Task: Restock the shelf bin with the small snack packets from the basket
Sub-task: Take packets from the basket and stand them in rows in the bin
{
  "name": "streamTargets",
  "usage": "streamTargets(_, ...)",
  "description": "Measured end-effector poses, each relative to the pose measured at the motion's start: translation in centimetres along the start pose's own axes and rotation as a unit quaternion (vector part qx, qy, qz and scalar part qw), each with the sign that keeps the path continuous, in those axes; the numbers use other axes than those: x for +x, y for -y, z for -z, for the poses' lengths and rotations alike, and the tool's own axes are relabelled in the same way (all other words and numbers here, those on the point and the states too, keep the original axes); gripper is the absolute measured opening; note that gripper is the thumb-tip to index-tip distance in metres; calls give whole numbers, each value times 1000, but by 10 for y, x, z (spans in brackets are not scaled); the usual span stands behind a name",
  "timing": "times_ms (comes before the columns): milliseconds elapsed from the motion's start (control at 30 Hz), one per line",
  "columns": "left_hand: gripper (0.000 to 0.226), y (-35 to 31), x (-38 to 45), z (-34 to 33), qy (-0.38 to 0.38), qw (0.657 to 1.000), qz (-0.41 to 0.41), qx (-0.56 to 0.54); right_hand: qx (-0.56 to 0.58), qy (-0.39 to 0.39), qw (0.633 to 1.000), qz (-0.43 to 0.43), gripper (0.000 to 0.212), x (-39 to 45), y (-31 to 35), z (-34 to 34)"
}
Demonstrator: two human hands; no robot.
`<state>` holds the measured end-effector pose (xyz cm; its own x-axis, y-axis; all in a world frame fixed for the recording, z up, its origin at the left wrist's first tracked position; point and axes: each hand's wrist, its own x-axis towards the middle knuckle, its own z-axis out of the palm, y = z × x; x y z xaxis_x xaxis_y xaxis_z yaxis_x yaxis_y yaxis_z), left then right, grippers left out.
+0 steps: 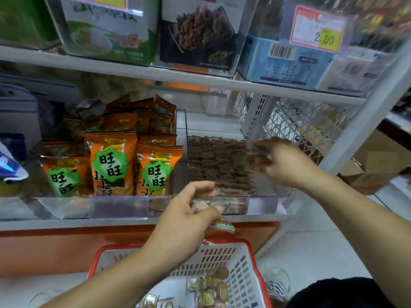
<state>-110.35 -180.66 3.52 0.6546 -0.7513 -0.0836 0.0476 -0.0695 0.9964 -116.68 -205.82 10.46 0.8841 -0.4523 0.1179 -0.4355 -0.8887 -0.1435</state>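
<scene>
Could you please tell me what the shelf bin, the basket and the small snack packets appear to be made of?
The clear shelf bin looks like glossy hard acrylic or similar plastic: you see the packets through its walls. The white basket with a red rim seems moulded plastic, given its slotted sides. The small snack packets look like shiny plastic film, crinkled and partly see-through.

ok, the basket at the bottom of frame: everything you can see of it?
The basket is white plastic with slotted walls and a red-orange rim, sitting low in front of the shelf, below both hands. Its near end is cut off by the frame. Small snack packets lie loose inside toward the right wall. The left forearm crosses above it; whether it touches the rim cannot be told.
</scene>
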Motion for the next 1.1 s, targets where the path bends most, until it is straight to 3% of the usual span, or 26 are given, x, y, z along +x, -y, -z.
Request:
streamTargets(67, 36, 0, 8, -3, 1, 1000, 13, -22, -234, 17, 972, 16, 39, 23, -18, -9)
streamTargets(133, 39, -1, 14, -5, 5, 997, 38, -73, -326, 32, 944, 39, 38, 41, -23, -24)
streamTargets(367, 25, 0, 29, -10, -24, 984, 81, -155, -375, 109, 920, 40, 35, 70, -19, -51)
streamTargets(567, 27, -1, 29, -5, -13, 984, 83, -156, -499, 182, 846, 46, 58, 68, -24, -60)
streamTargets(800, 47, -8, 27, 4, 15, 962, 61, -267, -491, 207, 846, 25, 79, 78, -29, -74)
streamTargets(933, 49, -13, 24, 6, 10, 961, 61, -269, -464, 114, 875, 81, 50, 67, -10, -48)
streamTargets(1000, 35, -14, 22, 6, -28, 951, 73, -300, -360, 29, 927, 101, 45, 52, 10, -31)
streamTargets(1067, 25, -16, 21, 7, -59, 945, 85, -312, -133, -39, 987, 80, 32, 25, 28, -15)
streamTargets(1100, 22, -17, 20, 8, -66, 943, 87, -316, 12, -27, 998, 59, 24, 9, 35, -11)
